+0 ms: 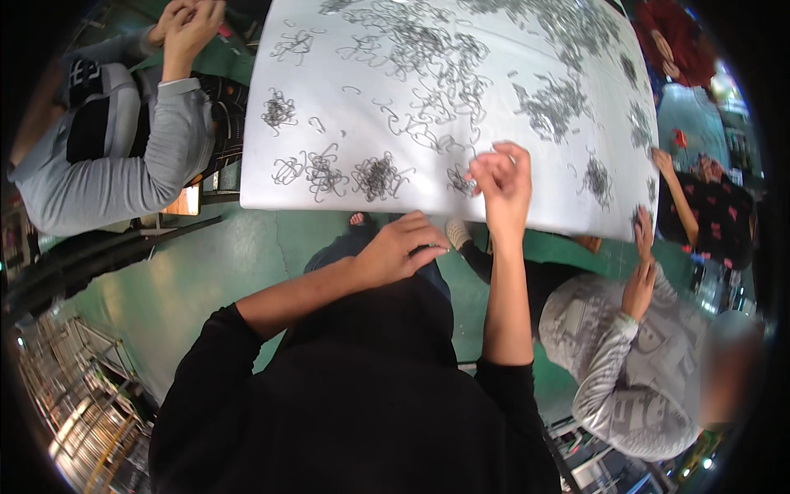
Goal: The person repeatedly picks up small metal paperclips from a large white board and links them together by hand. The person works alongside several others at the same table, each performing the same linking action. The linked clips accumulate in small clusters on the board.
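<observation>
My left hand (403,246) is held just off the table's near edge, in front of my body. Its fingers are bent, with thumb and forefinger close together, and whatever they may pinch is too small to make out. Over the near edge of the white table (321,82), my right hand (506,179) has curled fingers, the thumb drawn toward them. Anything between them cannot be made out. Right beside it lies a small pile of dark, thin curved wire hooks (458,179). Larger heaps of the same hooks (378,176) lie to its left along the edge.
Many loose hooks (448,99) spread over the table's middle, and shorter dark pieces (553,107) lie to the right. A person in grey (115,148) sits at the left. Another in a patterned grey top (634,354) is close on my right, with others beyond. The floor (206,280) is green.
</observation>
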`<state>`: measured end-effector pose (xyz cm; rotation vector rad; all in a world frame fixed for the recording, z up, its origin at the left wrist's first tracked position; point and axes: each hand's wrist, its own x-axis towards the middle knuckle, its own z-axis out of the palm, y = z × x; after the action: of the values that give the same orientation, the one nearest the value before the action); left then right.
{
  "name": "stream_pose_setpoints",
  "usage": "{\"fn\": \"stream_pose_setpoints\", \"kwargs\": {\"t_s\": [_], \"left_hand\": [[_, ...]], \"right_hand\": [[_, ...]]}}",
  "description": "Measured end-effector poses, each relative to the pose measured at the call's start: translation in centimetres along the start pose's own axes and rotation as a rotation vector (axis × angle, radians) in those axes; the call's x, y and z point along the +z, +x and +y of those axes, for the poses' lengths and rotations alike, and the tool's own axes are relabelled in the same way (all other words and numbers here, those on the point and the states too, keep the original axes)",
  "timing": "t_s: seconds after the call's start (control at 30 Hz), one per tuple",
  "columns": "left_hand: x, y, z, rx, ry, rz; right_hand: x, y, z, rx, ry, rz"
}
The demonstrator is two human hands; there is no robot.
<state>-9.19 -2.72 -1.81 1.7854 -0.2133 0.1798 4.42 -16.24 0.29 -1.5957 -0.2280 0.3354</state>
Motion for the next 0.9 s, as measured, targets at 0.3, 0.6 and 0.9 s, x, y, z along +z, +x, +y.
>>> {"fn": "stream_pose_setpoints", "kwargs": {"t_s": [0.3, 0.6, 0.9], "left_hand": [[1.7, 1.5, 1.5, -0.007, -0.039, -0.101], [4.5, 4.3, 2.3, 0.072, -0.009, -0.176], [5.8, 14.6, -6.2, 0.097, 0.277, -0.101]], "right_hand": [[0.4, -14.1, -2.8, 0.075, 0.286, 0.401], [-1.7, -13.8, -2.3, 0.023, 0.246, 0.574], [-4.6, -14.3, -0.4, -0.337, 0.055, 0.595]]}}
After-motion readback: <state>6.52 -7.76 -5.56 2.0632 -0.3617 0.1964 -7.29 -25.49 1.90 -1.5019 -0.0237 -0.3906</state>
